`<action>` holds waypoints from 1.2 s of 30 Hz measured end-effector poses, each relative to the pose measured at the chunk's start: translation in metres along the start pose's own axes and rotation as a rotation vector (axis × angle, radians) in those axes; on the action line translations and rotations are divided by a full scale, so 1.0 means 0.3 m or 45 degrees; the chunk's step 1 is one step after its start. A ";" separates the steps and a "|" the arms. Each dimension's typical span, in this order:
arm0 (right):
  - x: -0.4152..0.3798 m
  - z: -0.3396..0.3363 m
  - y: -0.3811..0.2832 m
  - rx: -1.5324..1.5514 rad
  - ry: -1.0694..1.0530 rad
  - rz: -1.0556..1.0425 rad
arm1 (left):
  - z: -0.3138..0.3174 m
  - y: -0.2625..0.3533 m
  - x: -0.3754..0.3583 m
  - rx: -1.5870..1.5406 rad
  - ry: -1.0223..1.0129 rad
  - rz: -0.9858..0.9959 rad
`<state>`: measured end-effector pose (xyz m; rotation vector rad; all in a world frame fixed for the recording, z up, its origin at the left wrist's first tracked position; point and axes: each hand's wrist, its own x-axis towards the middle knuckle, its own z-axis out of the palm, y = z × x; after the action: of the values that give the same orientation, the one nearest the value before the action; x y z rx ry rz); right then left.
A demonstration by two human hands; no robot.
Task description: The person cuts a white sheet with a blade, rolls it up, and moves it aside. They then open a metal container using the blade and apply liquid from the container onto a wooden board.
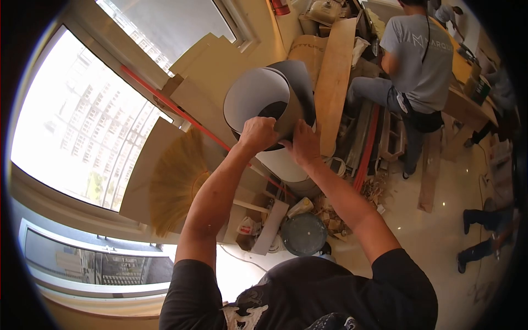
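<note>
A large rolled grey sheet stands upright in front of me, its open end facing up and its inside dark. My left hand grips the near edge of the roll, fingers curled over the rim. Just right of it, my right hand holds the same rim, with the fingers on the outer layer and the thumb toward the left hand. Below the hands the pale lower part of the roll shows.
A straw broom and a red bar are at the left by the window. A wooden board leans behind the roll. A person in a grey shirt is at the right. A round dark lid lies below, near wood scraps.
</note>
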<state>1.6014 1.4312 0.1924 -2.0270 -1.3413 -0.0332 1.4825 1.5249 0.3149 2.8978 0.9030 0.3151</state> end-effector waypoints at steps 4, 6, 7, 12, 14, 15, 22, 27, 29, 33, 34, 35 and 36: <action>-0.014 0.010 0.021 -0.205 0.221 -0.095 | 0.047 -0.021 0.046 0.024 -0.153 0.005; -0.017 0.021 0.030 -0.161 0.177 -0.031 | 0.105 -0.035 0.061 0.056 -0.217 0.063; -0.026 0.028 0.035 -0.154 0.226 -0.040 | 0.133 -0.043 0.065 0.065 -0.235 0.082; -0.071 0.076 0.092 0.066 0.270 -0.025 | 0.168 -0.010 0.082 0.037 -0.425 0.123; -0.093 0.103 0.132 0.205 0.364 -0.091 | 0.206 -0.009 0.075 0.023 -0.410 0.134; -0.104 0.099 0.148 0.274 0.417 -0.118 | 0.225 -0.007 0.077 0.020 -0.402 0.148; -0.247 0.105 0.190 0.244 0.370 -0.077 | 0.218 0.000 0.038 0.032 -0.533 -0.011; -0.523 0.170 0.373 0.181 0.210 0.065 | 0.010 0.157 -0.374 -0.266 0.181 0.333; -0.747 0.282 0.556 0.064 -0.061 0.225 | 0.012 0.162 -0.608 -0.642 -0.057 0.241; -1.420 0.464 1.076 0.030 -1.435 0.777 | 0.411 0.116 -1.165 -0.886 -0.590 -0.650; -1.571 0.352 1.083 0.354 -1.407 1.249 | 0.519 0.100 -1.319 -0.608 -0.802 -0.855; -1.658 0.264 1.139 0.244 -1.785 1.520 | 0.602 0.078 -1.475 -0.600 -0.930 -1.021; -1.710 0.205 1.159 0.155 -1.935 1.603 | 0.674 0.057 -1.645 -0.605 -1.059 -1.189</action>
<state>1.6265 0.9778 -0.2338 -2.3254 -0.3105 2.3630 1.1401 1.2246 0.0369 1.6323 1.5216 -0.6045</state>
